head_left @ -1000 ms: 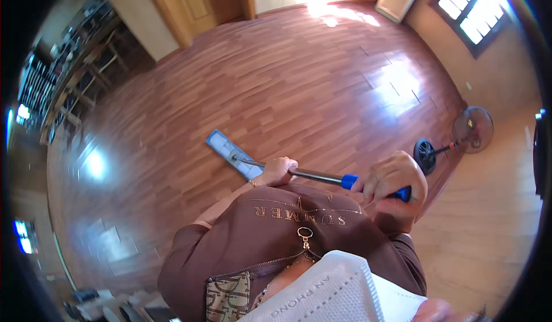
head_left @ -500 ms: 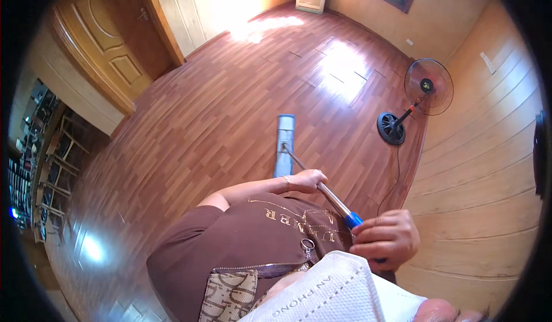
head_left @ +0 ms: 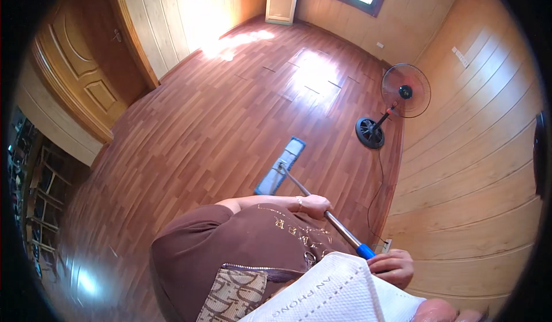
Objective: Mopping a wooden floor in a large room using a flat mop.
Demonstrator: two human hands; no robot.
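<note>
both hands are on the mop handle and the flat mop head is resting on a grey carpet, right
Not quite. In the head view the left hand and right hand both grip the mop handle, but the flat mop head rests on the reddish wooden floor, not a grey carpet.

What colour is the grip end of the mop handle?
Blue grip on a silver pole, head view.

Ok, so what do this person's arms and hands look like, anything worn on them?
Both hands are bare, no gloves. The left hand wears a thin ring on one finger. The left forearm is uncovered below a brown short-sleeved top. The right hand shows no ring that I can see.
</note>
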